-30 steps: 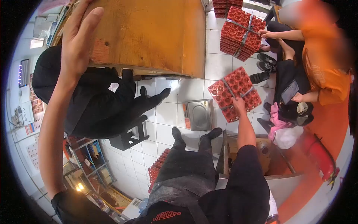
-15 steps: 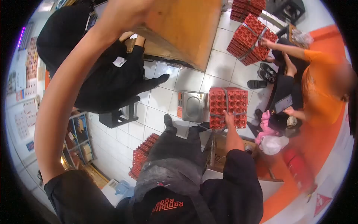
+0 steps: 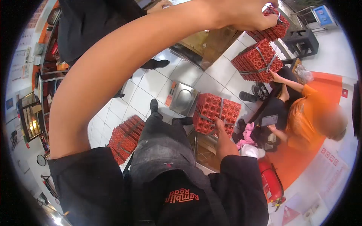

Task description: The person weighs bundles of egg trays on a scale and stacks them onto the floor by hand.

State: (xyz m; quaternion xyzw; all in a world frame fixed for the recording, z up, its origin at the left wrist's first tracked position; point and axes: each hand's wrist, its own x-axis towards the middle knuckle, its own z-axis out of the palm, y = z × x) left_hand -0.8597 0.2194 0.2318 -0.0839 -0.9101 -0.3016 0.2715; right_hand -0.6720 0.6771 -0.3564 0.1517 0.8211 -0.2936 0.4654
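A strapped stack of red egg trays [image 3: 205, 111] is in front of me. My right hand [image 3: 223, 138] is closed at its near side, thumb over the front face and other fingers hidden. My left arm reaches across the top of the view. My left hand [image 3: 250, 16] is partly cut off by the top edge, thumb and a finger apart, nothing visible between them. It appears in front of a farther stack of red egg trays [image 3: 277, 30]; contact cannot be told. A metal floor scale [image 3: 184, 98] lies left of the nearest stack.
A seated person in an orange shirt [image 3: 303, 116] touches another tied tray stack [image 3: 256, 60] and holds a phone [image 3: 269, 120]. More trays [image 3: 126, 137] lean by my leg. A wooden table [image 3: 218, 47], sandals [image 3: 247, 96] and a fire extinguisher [image 3: 272, 180] are nearby.
My left hand has swung right across the top of the view, away from the wooden table panel. My view has shifted and turned. My right hand stays at the same tray stack.
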